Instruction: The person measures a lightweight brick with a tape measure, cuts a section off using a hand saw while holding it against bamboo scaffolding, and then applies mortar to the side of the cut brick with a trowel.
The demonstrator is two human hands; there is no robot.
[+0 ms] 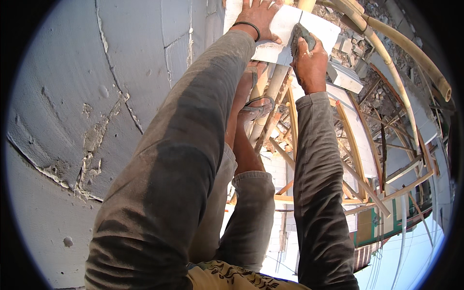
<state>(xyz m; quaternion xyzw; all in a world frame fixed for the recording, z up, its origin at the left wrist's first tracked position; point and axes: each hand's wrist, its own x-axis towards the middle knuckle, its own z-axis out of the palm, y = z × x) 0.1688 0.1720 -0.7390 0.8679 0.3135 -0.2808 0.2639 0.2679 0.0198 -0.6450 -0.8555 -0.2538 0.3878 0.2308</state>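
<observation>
A white lightweight block (270, 53) lies across the top of the view, beside the grey wall. My left hand (258, 17) presses flat on it with the fingers spread and a dark band round the wrist. In my right hand (309, 63) is a dark grey, dusty tool (300, 37), gripped at the block's right part. A thin dark line runs over the block just beyond the tool. The fingers hide much of the tool, so its exact kind cannot be made out.
On the left rises a grey block wall (63, 96) with rough mortar joints. My sandalled feet (256, 106) stand on bamboo poles (273, 92). To the right are bamboo scaffolding (386, 53), another white block (345, 77), timber framing (350, 140) and rubble far below.
</observation>
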